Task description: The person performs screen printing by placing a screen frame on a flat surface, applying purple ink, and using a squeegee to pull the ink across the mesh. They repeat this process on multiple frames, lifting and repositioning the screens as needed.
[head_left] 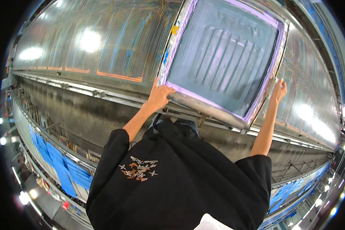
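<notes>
A rectangular screen-printing frame [216, 109] lies tilted across the long table in front of me. Its mesh [184, 57] is grey-green, with pale vertical stripes in the middle and purple tape around the border. My left hand [160, 95] grips the frame's near left corner, fingers on its edge. At the right side of the frame, my right hand [280, 91] is closed, its fingers curled close to the frame's outer edge. Whatever lies inside those fingers is hidden.
The long shiny table [73, 50] runs left and right, marked with orange and blue ink lines. A metal rail [80, 87] follows its near edge. Behind me stands another long table with blue sheets [61, 165]. Yellow and blue patches mark the frame's left side.
</notes>
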`<act>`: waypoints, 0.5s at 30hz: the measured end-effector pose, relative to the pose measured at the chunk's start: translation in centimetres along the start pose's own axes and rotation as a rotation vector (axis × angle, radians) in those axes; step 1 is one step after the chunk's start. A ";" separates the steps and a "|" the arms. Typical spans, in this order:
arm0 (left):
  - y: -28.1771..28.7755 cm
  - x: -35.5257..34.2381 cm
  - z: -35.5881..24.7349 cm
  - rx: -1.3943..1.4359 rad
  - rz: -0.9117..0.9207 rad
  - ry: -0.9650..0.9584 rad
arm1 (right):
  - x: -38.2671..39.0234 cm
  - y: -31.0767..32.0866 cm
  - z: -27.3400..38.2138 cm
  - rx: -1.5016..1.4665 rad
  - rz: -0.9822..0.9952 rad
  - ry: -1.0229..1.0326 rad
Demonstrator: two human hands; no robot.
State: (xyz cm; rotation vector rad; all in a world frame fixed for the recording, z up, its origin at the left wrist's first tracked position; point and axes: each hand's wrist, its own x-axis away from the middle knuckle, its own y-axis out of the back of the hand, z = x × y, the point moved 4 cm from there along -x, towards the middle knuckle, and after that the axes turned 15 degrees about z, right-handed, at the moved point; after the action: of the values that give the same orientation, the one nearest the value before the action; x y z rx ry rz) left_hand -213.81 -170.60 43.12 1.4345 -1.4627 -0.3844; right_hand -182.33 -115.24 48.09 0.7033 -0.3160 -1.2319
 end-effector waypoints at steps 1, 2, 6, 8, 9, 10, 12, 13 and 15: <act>0.8 -0.8 -0.2 0.012 0.032 0.043 | -1.4 -1.9 -0.9 -0.039 0.024 -0.030; 1.4 -1.7 -0.4 0.024 0.060 0.086 | -2.6 -3.8 -1.8 -0.078 0.047 -0.058; 2.4 -4.3 -0.9 0.014 0.209 0.194 | -5.1 -8.4 -6.8 -0.254 0.144 -0.091; 2.2 -4.3 -1.0 0.000 0.187 0.212 | -5.3 -10.3 -7.4 -0.320 0.204 -0.115; 2.0 -4.5 -1.1 -0.005 0.175 0.218 | -5.5 -10.9 -7.1 -0.349 0.231 -0.127; 2.0 -4.2 -0.4 -0.024 0.135 0.230 | -5.1 -12.1 -7.1 -0.389 0.249 -0.181; 3.7 -4.3 -0.3 -0.020 0.198 0.292 | -3.9 -12.2 -7.6 -0.466 0.246 -0.229; 4.3 -4.2 0.0 -0.019 0.229 0.329 | -3.5 -12.3 -7.4 -0.484 0.244 -0.230; 4.8 -4.5 1.1 -0.027 0.239 0.321 | -2.5 -12.0 -6.6 -0.546 0.250 -0.286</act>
State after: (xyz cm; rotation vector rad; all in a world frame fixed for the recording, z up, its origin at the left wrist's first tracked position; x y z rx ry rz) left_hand -218.36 -165.93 44.52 1.2181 -1.3393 -0.0225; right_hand -188.28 -112.75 35.82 0.0139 -0.2748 -1.1077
